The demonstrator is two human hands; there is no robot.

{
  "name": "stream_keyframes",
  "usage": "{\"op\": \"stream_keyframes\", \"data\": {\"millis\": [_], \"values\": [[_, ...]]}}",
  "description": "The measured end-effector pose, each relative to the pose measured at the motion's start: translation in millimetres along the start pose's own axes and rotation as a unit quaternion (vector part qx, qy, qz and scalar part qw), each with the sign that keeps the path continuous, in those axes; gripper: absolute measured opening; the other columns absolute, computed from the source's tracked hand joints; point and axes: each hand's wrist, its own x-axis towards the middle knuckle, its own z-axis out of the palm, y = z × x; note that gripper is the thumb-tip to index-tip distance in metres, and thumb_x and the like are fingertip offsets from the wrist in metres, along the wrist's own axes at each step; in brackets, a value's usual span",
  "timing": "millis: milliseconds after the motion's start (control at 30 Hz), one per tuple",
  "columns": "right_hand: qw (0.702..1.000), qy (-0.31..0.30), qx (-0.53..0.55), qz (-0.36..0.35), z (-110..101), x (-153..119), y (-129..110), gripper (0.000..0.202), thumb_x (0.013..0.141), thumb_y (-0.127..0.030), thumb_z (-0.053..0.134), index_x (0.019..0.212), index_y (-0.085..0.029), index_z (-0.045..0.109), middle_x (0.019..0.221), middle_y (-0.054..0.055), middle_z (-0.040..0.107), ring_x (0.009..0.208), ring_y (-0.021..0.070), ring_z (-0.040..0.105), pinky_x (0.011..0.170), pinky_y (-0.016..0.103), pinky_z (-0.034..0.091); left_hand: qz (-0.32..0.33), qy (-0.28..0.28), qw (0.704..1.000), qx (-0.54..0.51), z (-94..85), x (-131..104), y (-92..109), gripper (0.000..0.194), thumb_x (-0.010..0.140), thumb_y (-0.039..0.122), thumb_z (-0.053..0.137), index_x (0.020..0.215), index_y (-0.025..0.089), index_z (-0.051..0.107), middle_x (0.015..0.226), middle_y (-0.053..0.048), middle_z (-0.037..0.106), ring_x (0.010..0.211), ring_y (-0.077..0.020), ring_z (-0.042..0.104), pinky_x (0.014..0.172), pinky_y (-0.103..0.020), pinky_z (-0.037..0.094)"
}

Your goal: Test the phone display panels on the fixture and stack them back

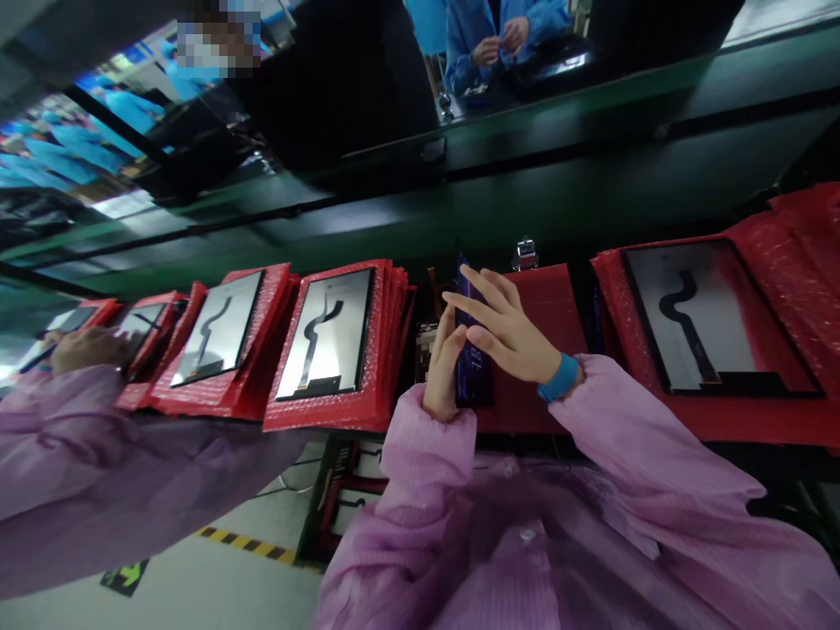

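Note:
In the middle of the head view, a dark display screen [473,372] with a blue-purple glow and pale digits lies in front of me, partly covered by my hands. My right hand [502,328], wearing a blue wristband [558,377], reaches across it with fingers stretched out and spread; their tips are at its upper left edge. My left hand [444,366] is at the screen's left edge, fingers extended upward close to the right fingertips. Its thumb is hidden. Under the screen is a red sheet [544,306]. An opened device with exposed parts [425,339] shows beside my left hand.
Red bubble-wrap sleeves [387,350] stand in stacks on both sides, topped by display panels [328,337] with black ribbon cables; another panel [712,315] is at right. A small metal object [525,253] sits behind. A co-worker's hand [88,350] is at far left, another person's hands [502,42] beyond the bench.

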Motion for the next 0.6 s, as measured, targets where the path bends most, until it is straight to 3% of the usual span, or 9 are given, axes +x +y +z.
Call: {"op": "stream_keyframes", "data": {"millis": [67,133,233,300,400,500,600], "values": [[1.000,0.001,-0.020,-0.016,-0.2,0.7,8.4,0.054,0.101,-0.062,0.032,0.138,-0.036,0.062,0.167,-0.004,0.031,0.156,0.0273,0.019,0.128,0.056,0.012,-0.025,-0.025,0.999,-0.025,2.6,-0.7,3.6,0.038,0.101,0.044,0.048,0.133,0.028,0.060,0.144,-0.005,0.061,0.140,-0.0227,0.053,0.115,-0.044,0.048],[0.999,0.018,-0.035,-0.011,-0.4,-2.7,15.4,0.059,0.099,-0.067,0.028,0.137,-0.039,0.062,0.168,-0.007,0.029,0.155,0.0283,0.019,0.127,0.058,0.012,-0.006,-0.041,0.999,-0.017,-2.3,-1.5,4.5,0.041,0.103,0.052,0.040,0.126,0.029,0.064,0.138,-0.006,0.064,0.136,-0.0225,0.056,0.114,-0.044,0.048],[0.997,0.049,-0.056,0.000,-1.9,-9.4,22.9,0.067,0.097,-0.072,0.021,0.138,-0.038,0.061,0.169,-0.006,0.026,0.155,0.0302,0.021,0.126,0.060,0.013,0.088,0.008,0.986,0.143,-24.2,-6.3,-6.0,0.041,0.103,0.050,0.037,0.113,0.025,0.069,0.114,-0.008,0.072,0.110,-0.0218,0.068,0.098,-0.040,0.056],[0.996,0.062,-0.069,-0.008,-2.8,-12.3,26.1,0.069,0.097,-0.073,0.018,0.138,-0.038,0.061,0.168,-0.005,0.026,0.154,0.0309,0.023,0.125,0.060,0.014,0.129,0.035,0.939,0.315,-41.9,-13.2,-21.0,0.032,0.102,0.040,0.043,0.105,0.022,0.069,0.098,-0.008,0.071,0.090,-0.0199,0.068,0.085,-0.035,0.056],[0.993,0.072,-0.082,-0.040,-3.2,-13.7,28.7,0.066,0.098,-0.071,0.017,0.142,-0.040,0.056,0.168,-0.003,0.027,0.152,0.0312,0.027,0.123,0.060,0.017,0.127,-0.017,0.843,0.523,-59.1,-26.1,-44.8,0.029,0.097,0.027,0.046,0.111,0.018,0.070,0.091,-0.009,0.068,0.079,-0.0203,0.065,0.075,-0.033,0.054],[0.992,0.069,-0.092,-0.056,-3.4,-13.5,29.0,0.062,0.099,-0.070,0.019,0.144,-0.043,0.052,0.167,-0.003,0.028,0.151,0.0317,0.029,0.122,0.058,0.018,0.117,-0.072,0.765,0.630,-61.6,-34.8,-56.8,0.040,0.098,0.024,0.044,0.130,0.016,0.065,0.089,-0.010,0.065,0.076,-0.0223,0.063,0.073,-0.035,0.053],[0.990,0.073,-0.108,-0.055,-3.3,-13.1,29.1,0.064,0.098,-0.071,0.014,0.144,-0.045,0.050,0.166,-0.004,0.030,0.150,0.0326,0.033,0.119,0.058,0.023,0.120,-0.092,0.729,0.668,-57.8,-36.2,-56.7,0.044,0.100,0.023,0.041,0.139,0.020,0.061,0.089,-0.009,0.062,0.078,-0.0223,0.062,0.073,-0.035,0.051]]}}
